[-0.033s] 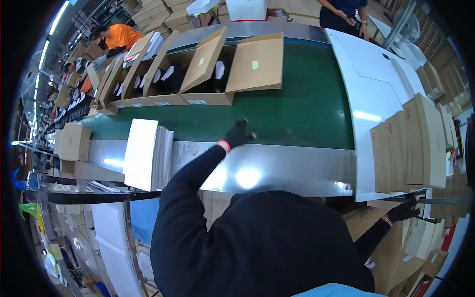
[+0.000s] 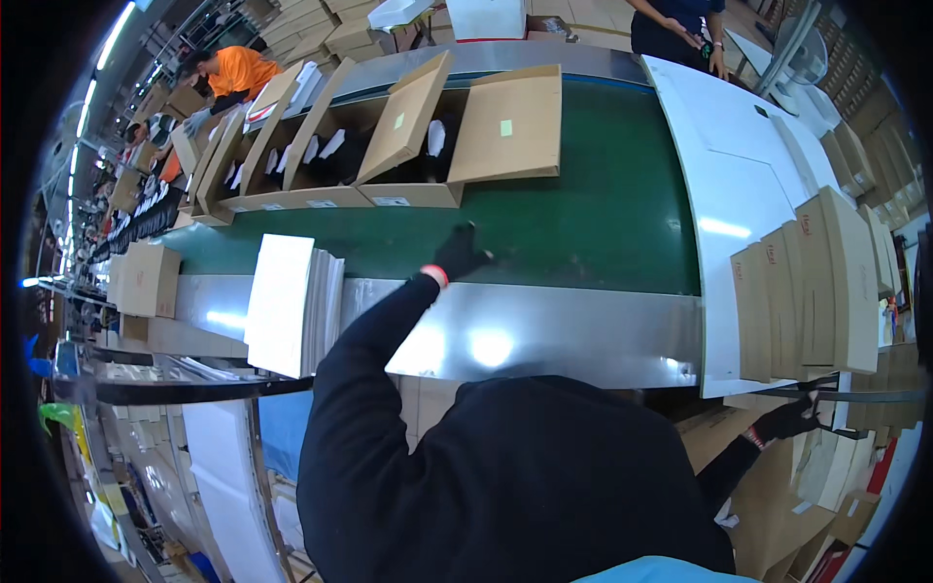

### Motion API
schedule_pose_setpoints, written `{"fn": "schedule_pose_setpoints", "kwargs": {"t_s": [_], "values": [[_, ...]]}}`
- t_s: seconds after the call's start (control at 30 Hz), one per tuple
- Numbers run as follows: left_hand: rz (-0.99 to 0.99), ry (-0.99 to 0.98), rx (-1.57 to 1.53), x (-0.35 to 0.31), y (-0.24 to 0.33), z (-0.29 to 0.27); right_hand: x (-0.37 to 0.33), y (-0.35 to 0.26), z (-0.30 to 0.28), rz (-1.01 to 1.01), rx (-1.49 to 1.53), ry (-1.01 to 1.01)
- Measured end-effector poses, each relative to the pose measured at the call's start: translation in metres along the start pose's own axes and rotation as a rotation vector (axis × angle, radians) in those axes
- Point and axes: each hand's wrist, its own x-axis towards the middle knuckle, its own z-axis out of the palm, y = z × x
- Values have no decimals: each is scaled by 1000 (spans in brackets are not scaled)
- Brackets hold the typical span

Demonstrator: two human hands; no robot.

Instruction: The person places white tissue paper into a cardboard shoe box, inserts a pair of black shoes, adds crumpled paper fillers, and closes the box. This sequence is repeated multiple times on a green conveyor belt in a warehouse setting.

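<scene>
My left hand (image 2: 461,255), in a dark glove with bare fingertips, hovers over the near side of the green conveyor belt (image 2: 612,214). Its fingers are apart and nothing is in them. Far to the right, my right hand (image 2: 785,420), gloved alike, reaches beside a dark metal rail (image 2: 865,395) with its fingers stretched out; whether it touches the rail is unclear. Beyond my left hand, a row of open cardboard boxes (image 2: 413,194) stands on the belt, with dark items and white paper inside. The nearest box's lid (image 2: 512,126) leans open to the right.
White flat sheets or cartons (image 2: 280,306) stand stacked on the steel ledge (image 2: 544,335). Brown boxes (image 2: 841,282) line the white table (image 2: 719,194) at right. A worker in orange (image 2: 243,73) is at far left; another person (image 2: 675,39) stands across the belt.
My left hand has shifted slightly left and away from me over the belt. My right hand has drawn back a little to the left. The boxes look unchanged.
</scene>
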Motion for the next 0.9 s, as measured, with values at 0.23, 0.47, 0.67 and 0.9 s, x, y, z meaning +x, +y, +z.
{"fn": "schedule_pose_setpoints", "kwargs": {"t_s": [0.23,0.47,0.67,0.9], "values": [[71,218,334,108,-101,-59,-115,-165,-34,303,234,-420],[112,-3,486,142,-159,-21,-158,-209,-42,170,343,-768],[421,-297,181,125,3,-62,-139,-244,-6,234,447,-725],[750,-541,102,-63,137,15,-70,-176,36,834,785,-936]]}}
